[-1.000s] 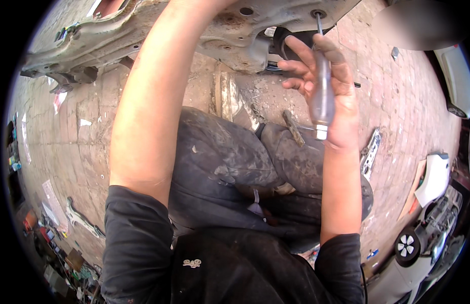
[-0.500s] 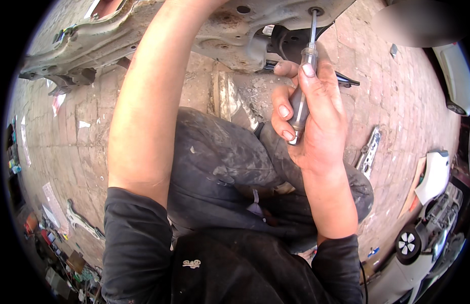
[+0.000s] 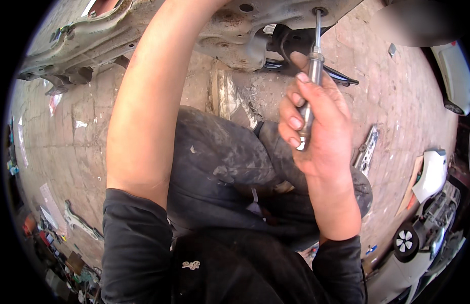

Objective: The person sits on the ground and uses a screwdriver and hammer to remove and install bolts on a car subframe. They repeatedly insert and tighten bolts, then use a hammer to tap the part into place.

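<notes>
My right hand [image 3: 318, 114] is wrapped around the handle of a screwdriver [image 3: 312, 83] with a smoky, see-through grip. The shaft points upward, and its tip sits in a round recess [image 3: 319, 11] near the right end of a large, worn grey metal car panel [image 3: 220, 38]. My left arm [image 3: 149, 106] reaches up over the panel. My left hand lies beyond the upper edge of the picture.
Brick paving [image 3: 387, 96] spreads around my bent legs [image 3: 220, 152]. A metal arm part [image 3: 366, 149] lies to the right, another [image 3: 80, 223] to the left. Parted-out car pieces with a wheel [image 3: 405, 240] stand at the lower right, assorted clutter [image 3: 75, 263] at the lower left.
The grip of my right hand on the screwdriver has shifted: the fingers have turned around the handle, and the hand sits slightly lower and farther right. The tip stays in the recess.
</notes>
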The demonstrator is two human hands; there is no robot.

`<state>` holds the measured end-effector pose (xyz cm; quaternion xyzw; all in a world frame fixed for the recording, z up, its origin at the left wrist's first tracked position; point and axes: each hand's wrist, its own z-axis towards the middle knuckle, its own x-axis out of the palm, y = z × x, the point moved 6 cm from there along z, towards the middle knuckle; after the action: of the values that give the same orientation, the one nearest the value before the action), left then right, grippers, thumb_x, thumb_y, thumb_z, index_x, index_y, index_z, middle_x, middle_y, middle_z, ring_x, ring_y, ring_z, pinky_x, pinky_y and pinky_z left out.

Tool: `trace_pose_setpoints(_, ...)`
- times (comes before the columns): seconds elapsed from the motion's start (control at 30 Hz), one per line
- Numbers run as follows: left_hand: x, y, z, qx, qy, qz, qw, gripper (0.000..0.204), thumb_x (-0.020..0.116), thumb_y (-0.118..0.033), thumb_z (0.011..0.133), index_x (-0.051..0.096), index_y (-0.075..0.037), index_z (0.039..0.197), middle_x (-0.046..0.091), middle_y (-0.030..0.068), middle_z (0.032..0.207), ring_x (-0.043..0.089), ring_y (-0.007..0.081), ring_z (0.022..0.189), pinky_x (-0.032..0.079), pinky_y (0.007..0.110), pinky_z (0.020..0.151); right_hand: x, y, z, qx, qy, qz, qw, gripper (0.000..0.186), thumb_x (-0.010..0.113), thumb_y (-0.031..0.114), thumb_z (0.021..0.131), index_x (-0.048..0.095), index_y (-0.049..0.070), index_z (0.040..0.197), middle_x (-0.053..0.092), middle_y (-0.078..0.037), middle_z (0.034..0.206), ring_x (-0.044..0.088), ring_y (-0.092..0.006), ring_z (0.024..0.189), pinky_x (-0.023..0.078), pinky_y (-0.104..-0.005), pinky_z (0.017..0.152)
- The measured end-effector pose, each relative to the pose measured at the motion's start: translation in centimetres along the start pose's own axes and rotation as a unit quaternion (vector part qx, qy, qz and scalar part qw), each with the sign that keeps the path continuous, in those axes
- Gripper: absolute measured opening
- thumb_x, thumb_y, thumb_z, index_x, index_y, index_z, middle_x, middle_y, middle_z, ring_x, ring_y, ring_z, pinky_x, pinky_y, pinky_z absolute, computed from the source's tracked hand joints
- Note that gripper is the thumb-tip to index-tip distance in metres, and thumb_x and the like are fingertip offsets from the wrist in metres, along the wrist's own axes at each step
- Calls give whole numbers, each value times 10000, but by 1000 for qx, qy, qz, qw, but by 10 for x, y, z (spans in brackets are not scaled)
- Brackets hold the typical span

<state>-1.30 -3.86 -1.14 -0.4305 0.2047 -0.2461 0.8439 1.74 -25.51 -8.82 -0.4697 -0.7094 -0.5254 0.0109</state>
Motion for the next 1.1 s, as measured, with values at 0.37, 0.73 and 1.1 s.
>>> trace_pose_setpoints(0.37,4,-10,-3,-6,-21,-51,998,454,783,-368,895,715,11,1135,755,98,1020,690,154,915,551,322,853,-13,19,19,8,30,22,999,228,638,133,954,540,6,1117,503,-46,782,467,-78,530,349,-219,347)
trace_pose_setpoints(0.73,-1,-6,-3,15,-16,-35,999,516,780,-435,884,714,1,1152,754,110,1033,688,168,942,544,333,874,-5,1,1,21,1,-1,1000,297,526,132,1009,535,-7,1271,463,-19,786,447,-105,577,358,-229,417)
trace_pose_setpoints(1.1,0,-2,-4,-12,-25,-9,1000,509,784,-430,884,711,-6,1155,746,84,1011,666,143,915,540,311,840,5,23,-10,20,-13,-23,999,321,577,139,985,542,-31,1255,492,-37,831,474,-105,601,363,-231,421)
